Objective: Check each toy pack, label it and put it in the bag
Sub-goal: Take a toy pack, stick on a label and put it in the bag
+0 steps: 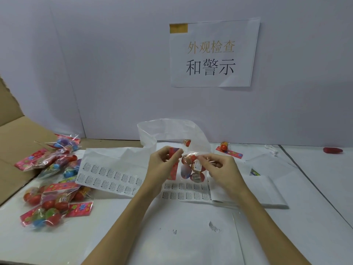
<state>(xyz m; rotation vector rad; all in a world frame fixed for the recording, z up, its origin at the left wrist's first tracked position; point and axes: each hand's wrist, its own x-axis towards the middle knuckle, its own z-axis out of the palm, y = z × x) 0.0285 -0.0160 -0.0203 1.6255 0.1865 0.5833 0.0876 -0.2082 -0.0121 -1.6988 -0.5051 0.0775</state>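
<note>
A clear cellophane toy pack of small egg-shaped toys with a red flowered header card [188, 167] is held up above the white paper-covered table [133, 236], just in front of a crumpled, open white plastic bag [168, 131]. The left hand [162, 165] pinches the red header between curled fingers and thumb. The right hand [221, 169] pinches the cellophane at the pack's upper right, where a small white label sits. Beneath lie sheets of small white warning labels [110, 177]. A heap of similar toy packs [51, 188] lies at the left beside a brown cardboard box [13, 142].
</note>
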